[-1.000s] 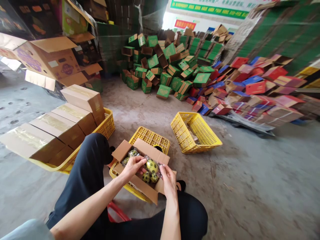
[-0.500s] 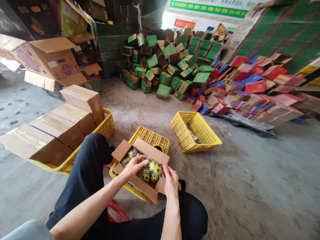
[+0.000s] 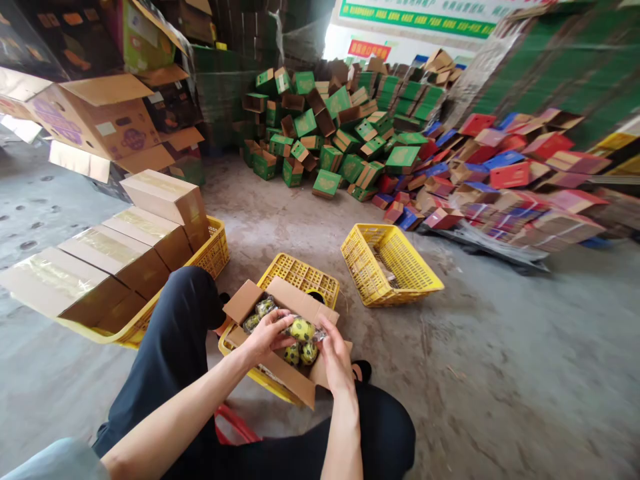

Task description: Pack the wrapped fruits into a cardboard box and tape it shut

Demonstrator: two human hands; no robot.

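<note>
An open cardboard box (image 3: 280, 370) rests on a yellow crate (image 3: 300, 272) between my knees. Inside lie several yellow-green fruits wrapped in clear plastic. My left hand (image 3: 266, 335) and my right hand (image 3: 334, 357) both pinch one wrapped fruit (image 3: 301, 329) just above the others, fingers closed on its plastic. More wrapped fruits (image 3: 263, 309) sit at the box's far left corner.
Sealed brown boxes (image 3: 115, 250) lie on a yellow crate at my left. A tilted yellow crate (image 3: 390, 263) stands ahead right. Piles of green cartons (image 3: 330, 127) and red and blue cartons (image 3: 505, 180) fill the back. Bare concrete floor lies to the right.
Both hands have shifted the wrapped fruit slightly, drawing closer together around it over the box. Nothing else has moved.
</note>
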